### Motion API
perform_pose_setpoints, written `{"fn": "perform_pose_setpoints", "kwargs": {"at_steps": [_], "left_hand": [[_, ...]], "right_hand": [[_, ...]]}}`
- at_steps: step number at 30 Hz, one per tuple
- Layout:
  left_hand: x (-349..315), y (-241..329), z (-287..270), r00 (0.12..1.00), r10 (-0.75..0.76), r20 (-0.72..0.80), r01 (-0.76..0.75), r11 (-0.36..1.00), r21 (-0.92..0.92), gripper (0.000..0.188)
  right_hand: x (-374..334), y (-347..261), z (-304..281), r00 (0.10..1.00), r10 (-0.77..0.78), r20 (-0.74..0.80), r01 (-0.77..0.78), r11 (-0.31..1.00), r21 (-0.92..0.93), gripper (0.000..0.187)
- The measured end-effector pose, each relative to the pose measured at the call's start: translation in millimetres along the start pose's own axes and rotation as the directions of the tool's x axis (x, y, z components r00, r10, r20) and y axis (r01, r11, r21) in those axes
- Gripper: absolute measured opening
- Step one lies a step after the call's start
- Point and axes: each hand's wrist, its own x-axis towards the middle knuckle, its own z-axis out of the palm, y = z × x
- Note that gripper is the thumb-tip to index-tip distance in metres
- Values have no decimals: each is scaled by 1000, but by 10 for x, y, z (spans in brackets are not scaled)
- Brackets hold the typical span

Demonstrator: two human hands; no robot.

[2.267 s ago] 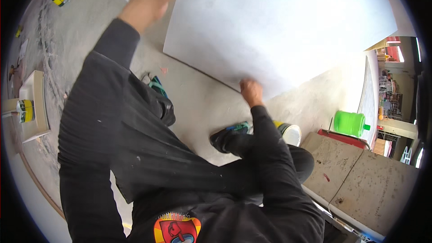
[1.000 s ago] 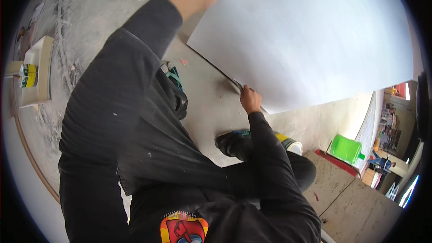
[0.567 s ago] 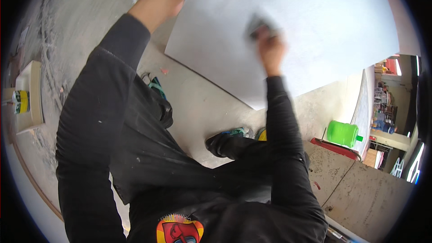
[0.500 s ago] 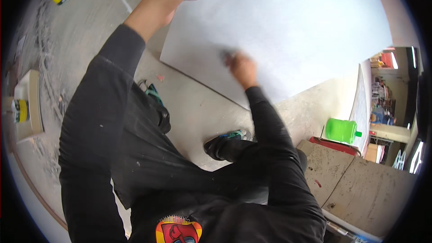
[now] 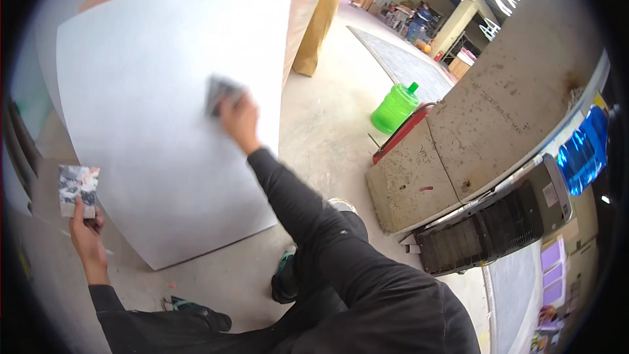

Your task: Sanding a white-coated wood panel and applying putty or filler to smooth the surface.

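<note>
A large white panel [image 5: 177, 157] stands before me, its lower edge near the floor. My right hand [image 5: 240, 121] is closed around a dark grey pad [image 5: 219, 95], held against the panel's face right of its middle; both are blurred by motion. Beyond the panel's lower left edge, my left hand [image 5: 88, 233] pinches a flat rectangular piece with a mottled grey-and-white face [image 5: 78, 187]. The thumb lies over its lower part, and the other fingers are partly hidden behind it.
To the right are a green water jug [image 5: 395, 108], a concrete pillar [image 5: 452, 144], a dark-backed water dispenser [image 5: 491, 223] and its blue bottle [image 5: 583, 151]. A brown paper-wrapped piece [image 5: 318, 33] stands beyond the panel. A person [image 5: 419, 19] is far back.
My view has swung to the right and up, showing more of the room. The right hand's pad is now higher on the panel. My left hand now appears lower, left of the panel.
</note>
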Motion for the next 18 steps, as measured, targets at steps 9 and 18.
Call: {"fn": "perform_pose_setpoints", "kwargs": {"at_steps": [9,18], "left_hand": [[-47,99,193,994,-17,107,9,997,71,32],[-90,71,211,993,-11,117,2,997,80,31]], "right_hand": [[-1919,-363,112,679,-440,587,585,808,-71,48],[-2385,252,2,500,-232,834,653,734,-188,71]]}}
